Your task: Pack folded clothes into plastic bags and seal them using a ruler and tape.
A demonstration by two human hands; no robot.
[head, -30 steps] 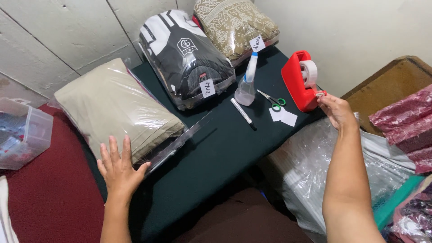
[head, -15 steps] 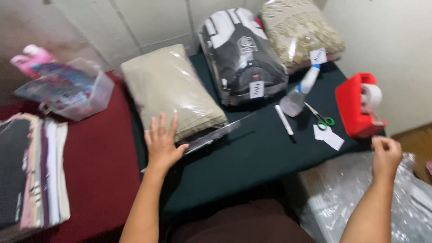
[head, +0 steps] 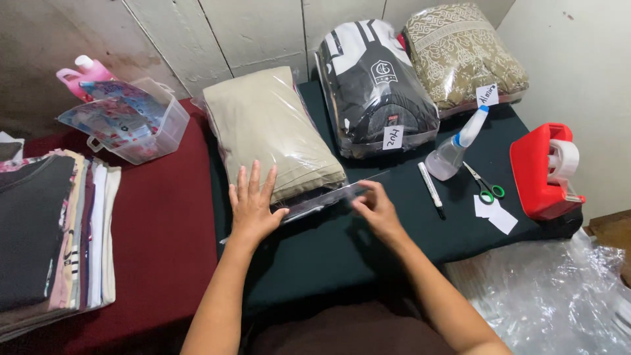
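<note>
A beige folded garment in a clear plastic bag (head: 271, 135) lies on the dark green cloth (head: 368, 243). My left hand (head: 253, 204) rests flat, fingers spread, on the bag's near end and its loose clear flap (head: 328, 195). My right hand (head: 374, 209) pinches the right end of that flap near the bag's corner. To the right lie a bagged black and white garment (head: 374, 85) and a bagged brown patterned one (head: 463, 56), each with a small white label.
A spray bottle (head: 453, 150), white marker (head: 431, 187), green-handled scissors (head: 486, 185), paper slips (head: 494, 213) and red tape dispenser (head: 544, 172) sit at the right. A stack of folded clothes (head: 49, 233) and a clear plastic box (head: 135, 125) are on the left. Crumpled plastic (head: 552, 296) lies lower right.
My right hand has come from the right side near the tape dispenser over to the flap of the beige bag. My left hand has stayed on the bag's near end. The view shifted left.
</note>
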